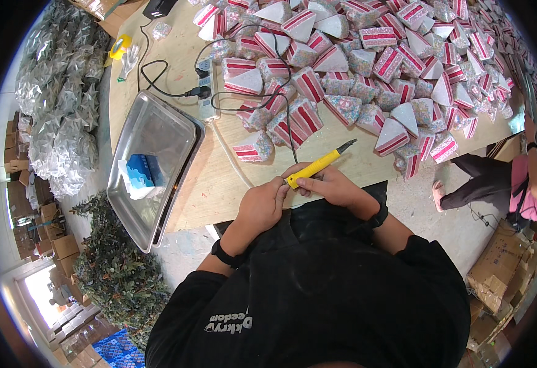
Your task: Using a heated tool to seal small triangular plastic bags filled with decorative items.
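Note:
A yellow pen-shaped corded tool (317,167) with a dark pointed tip lies slantwise in my hands at the table's front edge, tip up and to the right. My right hand (336,185) is closed around the handle, thumb on top. The fingers of my left hand (262,203) pinch the handle's lower end, close to where the black cord (290,126) comes down to it; the exact finger contact is partly hidden. Just beyond my hands lie glittery white, pink and red cake-slice ornaments (299,124), in a heap stretching to the far right.
Left of my hands, a metal tray (121,184) holds a blue-and-white packet (142,175). A power strip (207,92) with a plugged-in cord and yellow tape (120,47) lie beyond. Silver star decorations (60,104) and greenery (118,264) stand left; a person (495,181) and cartons (502,264) are at right.

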Tool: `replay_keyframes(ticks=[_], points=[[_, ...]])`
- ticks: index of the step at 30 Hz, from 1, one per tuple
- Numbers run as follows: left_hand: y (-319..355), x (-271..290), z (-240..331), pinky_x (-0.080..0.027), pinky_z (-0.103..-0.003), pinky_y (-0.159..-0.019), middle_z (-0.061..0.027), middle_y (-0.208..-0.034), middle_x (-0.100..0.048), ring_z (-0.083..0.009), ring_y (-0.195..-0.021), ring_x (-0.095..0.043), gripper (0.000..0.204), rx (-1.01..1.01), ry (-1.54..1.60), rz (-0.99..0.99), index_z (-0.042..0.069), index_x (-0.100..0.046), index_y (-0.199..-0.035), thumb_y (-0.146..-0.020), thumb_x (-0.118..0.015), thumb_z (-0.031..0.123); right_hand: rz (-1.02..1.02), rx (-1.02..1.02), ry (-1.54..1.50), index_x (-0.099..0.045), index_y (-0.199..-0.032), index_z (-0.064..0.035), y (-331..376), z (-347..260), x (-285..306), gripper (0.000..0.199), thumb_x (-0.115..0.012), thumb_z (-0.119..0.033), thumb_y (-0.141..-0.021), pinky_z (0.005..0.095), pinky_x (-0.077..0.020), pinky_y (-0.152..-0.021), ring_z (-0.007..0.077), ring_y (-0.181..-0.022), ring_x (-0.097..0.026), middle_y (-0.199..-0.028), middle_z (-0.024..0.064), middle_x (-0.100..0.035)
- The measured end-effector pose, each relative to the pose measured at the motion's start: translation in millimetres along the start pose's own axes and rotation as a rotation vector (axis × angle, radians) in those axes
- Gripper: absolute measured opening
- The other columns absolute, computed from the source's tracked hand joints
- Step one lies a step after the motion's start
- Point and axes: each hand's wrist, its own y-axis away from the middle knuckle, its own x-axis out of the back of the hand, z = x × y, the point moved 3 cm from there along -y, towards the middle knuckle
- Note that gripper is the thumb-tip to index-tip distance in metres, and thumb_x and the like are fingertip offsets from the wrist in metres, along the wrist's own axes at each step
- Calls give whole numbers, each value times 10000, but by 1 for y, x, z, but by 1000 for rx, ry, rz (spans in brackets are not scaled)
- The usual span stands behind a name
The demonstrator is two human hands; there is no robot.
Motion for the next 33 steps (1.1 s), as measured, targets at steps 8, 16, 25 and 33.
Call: replay_keyframes(ticks=[8, 16, 25, 33], points=[[-1, 4, 4, -489, -476, -624, -204, -766, -642, -409, -719, -628, 192, 3, -10, 17, 50, -566, -982, -958, -525, 236, -29, 5, 14, -579, -1263, -30, 1, -3, 0, 329, -560, -205, -985, 231, -445, -734, 69, -838, -525, -968, 1, -590], [-3, 4, 9, -503, -448, -637, -185, -751, -646, -376, -712, -641, 218, 91, 6, 84, 35, -622, -849, -841, -628, 252, 18, 123, 108, -592, -1237, -21, 2, -15, -8, 311, -576, -174, -966, 235, -447, -771, 59, -867, -519, -1014, 20, -599], [-5, 1, -11, -510, -462, -627, -177, -692, -646, -375, -682, -642, 232, 257, -234, 59, 66, -697, -816, -821, -620, 284, 67, 108, 68, -586, -1201, -7, 6, -21, -5, 270, -571, -153, -974, 291, -459, -885, 124, -991, -564, -1071, 59, -619], [-5, 2, -11, -503, -474, -628, -192, -696, -639, -385, -676, -636, 211, 230, -191, 78, 63, -694, -820, -835, -599, 251, 42, 133, 50, -577, -1215, -10, 5, -19, -6, 282, -571, -153, -973, 295, -445, -895, 118, -986, -552, -1069, 49, -608]])
